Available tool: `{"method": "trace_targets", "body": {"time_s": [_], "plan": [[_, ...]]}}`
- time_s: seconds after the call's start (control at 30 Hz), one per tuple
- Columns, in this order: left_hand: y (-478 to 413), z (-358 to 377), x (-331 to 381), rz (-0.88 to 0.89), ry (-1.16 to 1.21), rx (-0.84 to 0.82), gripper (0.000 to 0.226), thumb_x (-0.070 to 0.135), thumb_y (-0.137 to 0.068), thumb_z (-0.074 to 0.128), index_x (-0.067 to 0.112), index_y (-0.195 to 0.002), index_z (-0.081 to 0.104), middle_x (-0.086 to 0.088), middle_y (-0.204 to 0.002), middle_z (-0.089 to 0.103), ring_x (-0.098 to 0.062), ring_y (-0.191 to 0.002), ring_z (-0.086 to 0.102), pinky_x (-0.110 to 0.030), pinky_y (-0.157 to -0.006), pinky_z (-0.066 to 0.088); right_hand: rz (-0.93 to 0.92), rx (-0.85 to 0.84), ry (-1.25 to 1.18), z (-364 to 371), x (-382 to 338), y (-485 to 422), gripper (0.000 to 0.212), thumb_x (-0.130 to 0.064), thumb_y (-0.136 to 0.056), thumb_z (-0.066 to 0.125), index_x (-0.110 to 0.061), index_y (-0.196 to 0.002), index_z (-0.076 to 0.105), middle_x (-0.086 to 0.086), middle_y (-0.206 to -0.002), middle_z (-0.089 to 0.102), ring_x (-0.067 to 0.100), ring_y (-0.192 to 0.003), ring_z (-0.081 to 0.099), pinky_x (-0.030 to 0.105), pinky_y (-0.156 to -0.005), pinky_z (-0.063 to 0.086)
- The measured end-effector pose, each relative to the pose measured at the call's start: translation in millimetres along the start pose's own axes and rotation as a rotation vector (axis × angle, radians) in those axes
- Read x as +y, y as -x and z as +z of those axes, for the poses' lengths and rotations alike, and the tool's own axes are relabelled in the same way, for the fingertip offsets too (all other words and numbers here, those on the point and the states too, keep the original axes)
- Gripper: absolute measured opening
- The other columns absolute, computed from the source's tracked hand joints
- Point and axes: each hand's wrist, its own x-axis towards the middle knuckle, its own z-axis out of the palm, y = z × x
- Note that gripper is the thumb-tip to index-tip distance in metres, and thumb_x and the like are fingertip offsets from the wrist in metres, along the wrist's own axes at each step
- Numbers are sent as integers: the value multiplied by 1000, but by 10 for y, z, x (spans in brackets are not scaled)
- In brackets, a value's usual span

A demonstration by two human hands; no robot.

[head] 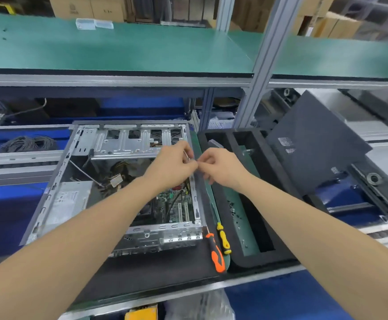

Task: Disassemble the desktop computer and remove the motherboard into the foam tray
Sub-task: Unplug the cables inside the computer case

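The computer case [128, 181] lies open on its side. The motherboard [176, 205] is still inside it, near the right wall, with a tangle of wires [119, 172] and a grey power supply [66, 202] to its left. Just right of the case sits the black foam tray [257, 259]. Small dark screws [234, 211] are scattered in its long green-bottomed slot.

Above the case's right edge, the left hand [172, 166] pinches a thin silvery piece [186, 155] with curled fingers. The right hand [221, 168] pinches the same piece; what it is stays too blurred to tell.

Two screwdrivers, one orange [216, 254] and one yellow [224, 239], lie between case and tray on a black mat [142, 269]. A dark side panel [310, 146] leans at the right. A green shelf [119, 49] runs above, with cardboard boxes [84, 6] behind it.
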Motion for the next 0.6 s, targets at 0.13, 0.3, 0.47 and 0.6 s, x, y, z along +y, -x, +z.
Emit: {"method": "trace_targets", "body": {"time_s": [0.13,0.3,0.47,0.6], "plan": [[234,260,344,-19,140,4,4,25,-88,62,24,-89,59,1,-73,68,-16,-57,69,-29,-49,51,96,-63,-8,-92,380,355,8,-25,-95,68,-17,-99,68,5,-76,76,21,-63,75,37,-67,65],[657,468,672,-211,402,-268,22,25,-95,58,6,-89,67,-16,-77,75,-34,-59,73,-28,-44,52,179,-137,-17,-21,675,707,6,-21,-93,67,-14,-94,68,9,-80,75,17,-63,74,39,-68,66],[1111,692,570,-528,377,-674,49,41,-102,51,-3,-92,72,-29,-93,75,-40,-82,77,-42,-68,64,183,-226,171,237,781,1012,25,-30,-91,68,-5,-92,65,14,-72,75,26,-55,74,43,-63,65],[1328,951,299,-589,109,-642,32,22,-107,36,17,-116,66,-14,-112,71,-30,-92,70,-32,-77,59,170,-258,431,522,857,1187,37,-44,-93,66,-8,-95,57,12,-79,71,29,-57,73,42,-61,64]]}}
